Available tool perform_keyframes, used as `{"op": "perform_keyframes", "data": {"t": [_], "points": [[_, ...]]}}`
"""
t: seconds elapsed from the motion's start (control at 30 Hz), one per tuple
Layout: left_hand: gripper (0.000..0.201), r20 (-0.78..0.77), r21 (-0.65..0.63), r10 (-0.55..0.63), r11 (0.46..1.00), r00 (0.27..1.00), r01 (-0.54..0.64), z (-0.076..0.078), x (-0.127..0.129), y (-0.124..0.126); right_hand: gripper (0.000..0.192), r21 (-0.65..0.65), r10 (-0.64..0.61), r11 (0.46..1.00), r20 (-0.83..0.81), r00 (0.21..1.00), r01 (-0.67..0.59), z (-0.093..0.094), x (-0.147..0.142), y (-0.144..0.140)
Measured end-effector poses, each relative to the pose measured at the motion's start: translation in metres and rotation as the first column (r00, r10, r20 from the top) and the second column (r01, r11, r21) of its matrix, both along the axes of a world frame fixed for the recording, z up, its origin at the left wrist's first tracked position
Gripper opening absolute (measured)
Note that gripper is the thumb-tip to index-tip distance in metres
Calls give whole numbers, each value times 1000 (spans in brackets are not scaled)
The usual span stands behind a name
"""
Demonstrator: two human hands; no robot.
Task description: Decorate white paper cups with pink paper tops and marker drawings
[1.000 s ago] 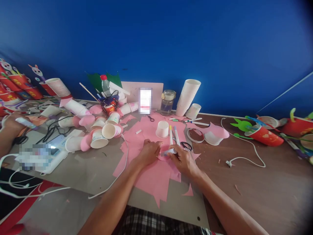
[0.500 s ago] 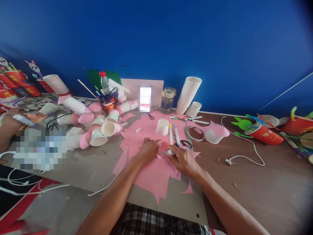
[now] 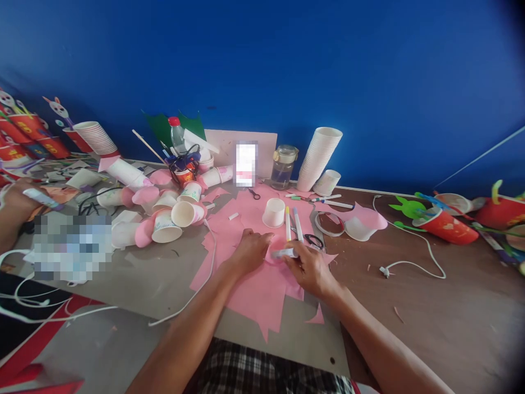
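My left hand [image 3: 250,253] presses flat on a small pink paper cut-out [image 3: 275,247] that lies on a pile of pink paper sheets [image 3: 254,290]. My right hand [image 3: 310,269] grips a small white glue stick [image 3: 284,254], its tip touching the cut-out. Just beyond my hands lie two markers [image 3: 292,224], black-handled scissors [image 3: 314,241] and an upturned white paper cup [image 3: 273,213].
A heap of white and pink cups [image 3: 164,216] lies to the left, a tall cup stack [image 3: 318,158] and a glass jar [image 3: 282,167] at the back. A white cable [image 3: 410,257] trails right; red decorated cups [image 3: 445,225] lie far right. Another person's hand [image 3: 18,205] holds a stick at far left.
My right hand has shifted the glue stick slightly over the pink cut-out; my left hand stays pressed on it. The view has tilted a little.
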State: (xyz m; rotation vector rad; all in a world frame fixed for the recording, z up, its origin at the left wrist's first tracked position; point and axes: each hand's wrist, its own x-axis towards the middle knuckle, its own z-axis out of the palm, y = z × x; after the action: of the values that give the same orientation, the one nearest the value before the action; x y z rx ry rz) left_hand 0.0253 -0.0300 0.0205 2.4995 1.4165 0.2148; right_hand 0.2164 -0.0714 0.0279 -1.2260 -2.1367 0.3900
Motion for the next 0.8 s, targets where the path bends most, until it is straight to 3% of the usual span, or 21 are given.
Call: {"op": "perform_keyframes", "data": {"t": [0.13, 0.33, 0.57, 0.73, 0.8], "points": [[36, -22, -22, -23, 1000, 1000, 22, 5, 0, -1, 19, -26, 49, 999, 79, 996, -47, -5, -5, 2], [38, -28, 1, -26, 1000, 999, 26, 1, -2, 0, 20, -47, 47, 998, 177, 983, -39, 5, 12, 5], [39, -30, 40, 7, 999, 1000, -6, -3, -3, 1, 18, -54, -149, 988, -130, 980, 143, 10, 12, 3], [36, 62, 48, 10, 999, 998, -13, -4, -3, 1, 16, -27, -124, 992, -238, 963, 121, -1, 6, 11], [35, 106, 32, 24, 999, 994, -27, -5, -3, 0, 15, -79, -124, 991, -225, 967, 109, -6, 5, 14]]}}
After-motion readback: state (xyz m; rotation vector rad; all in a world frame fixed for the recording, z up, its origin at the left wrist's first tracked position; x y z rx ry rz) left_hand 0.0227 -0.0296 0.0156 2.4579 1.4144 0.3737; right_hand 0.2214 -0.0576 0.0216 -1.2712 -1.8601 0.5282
